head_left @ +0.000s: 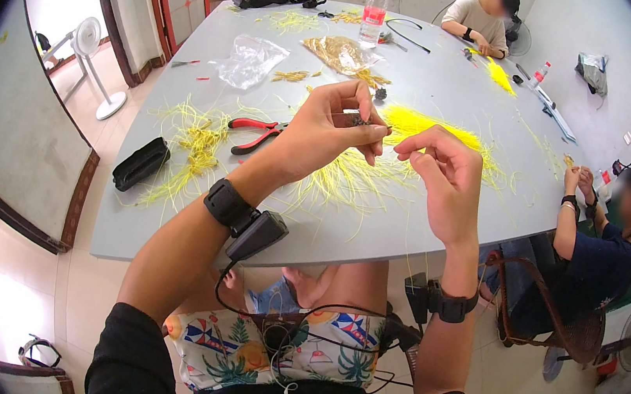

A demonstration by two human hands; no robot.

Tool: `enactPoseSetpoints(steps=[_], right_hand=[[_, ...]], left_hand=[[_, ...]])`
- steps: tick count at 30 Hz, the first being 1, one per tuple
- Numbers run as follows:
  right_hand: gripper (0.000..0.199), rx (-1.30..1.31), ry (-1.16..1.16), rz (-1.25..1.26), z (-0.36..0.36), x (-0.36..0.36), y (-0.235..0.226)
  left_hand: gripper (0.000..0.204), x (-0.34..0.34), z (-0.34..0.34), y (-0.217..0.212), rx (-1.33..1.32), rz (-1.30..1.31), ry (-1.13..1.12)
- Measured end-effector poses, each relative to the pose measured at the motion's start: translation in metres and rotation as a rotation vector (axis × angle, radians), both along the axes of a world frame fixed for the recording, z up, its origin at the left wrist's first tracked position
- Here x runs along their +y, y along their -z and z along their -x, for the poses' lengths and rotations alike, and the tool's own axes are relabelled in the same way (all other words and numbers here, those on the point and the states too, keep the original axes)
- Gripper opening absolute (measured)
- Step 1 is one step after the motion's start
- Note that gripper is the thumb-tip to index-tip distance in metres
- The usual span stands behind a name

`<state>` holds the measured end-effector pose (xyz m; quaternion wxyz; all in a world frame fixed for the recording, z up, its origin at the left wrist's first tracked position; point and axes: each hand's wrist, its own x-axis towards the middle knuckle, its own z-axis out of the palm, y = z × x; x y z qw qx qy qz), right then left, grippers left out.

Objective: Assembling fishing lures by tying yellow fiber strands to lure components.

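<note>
My left hand (331,132) is closed in a pinch above the table, holding a small dark piece (358,120) whose kind I cannot make out. Close by on its right, my right hand (444,173) has thumb and forefinger pressed together. Thin yellow cord hangs below that hand, and its pinch seems to be on it, though the fingertips hide the detail. Under both hands lie loose yellow cords (341,180) and a dense bright yellow bundle (434,129). Red-handled pliers (254,136) rest beside my left wrist. A small dark cluster (380,94) lies just beyond my left fingers.
Left on the grey table (192,241) are a black case (141,164) and tangled yellow cords (199,147). Farther back are a clear plastic bag (249,61), a bag of brownish-gold pieces (337,54) and a bottle (373,15). Two people work at the right and far right.
</note>
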<state>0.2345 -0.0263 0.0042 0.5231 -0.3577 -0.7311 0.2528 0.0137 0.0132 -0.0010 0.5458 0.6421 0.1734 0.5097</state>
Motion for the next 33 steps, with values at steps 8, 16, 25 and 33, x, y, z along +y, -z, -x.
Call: enactPoseSetpoints(steps=[8, 16, 25, 33], right_hand=[[0.012, 0.008, 0.010, -0.021, 0.0050, -0.0005, 0.0009], [0.012, 0.009, 0.005, -0.005, 0.0053, 0.0003, 0.0021], [0.011, -0.035, 0.033, -0.011, 0.0015, -0.0001, 0.0005], [0.010, -0.031, 0.014, -0.019, 0.0067, -0.0013, 0.0012]], left_hand=[[0.027, 0.0004, 0.0004, 0.0016, 0.003, -0.003, -0.017], [0.027, 0.0024, -0.0004, 0.0029, 0.021, -0.028, 0.003], [0.027, 0.0003, -0.0007, 0.0011, 0.020, -0.005, -0.021], [0.027, 0.0026, 0.0003, 0.0039, 0.025, -0.015, -0.003]])
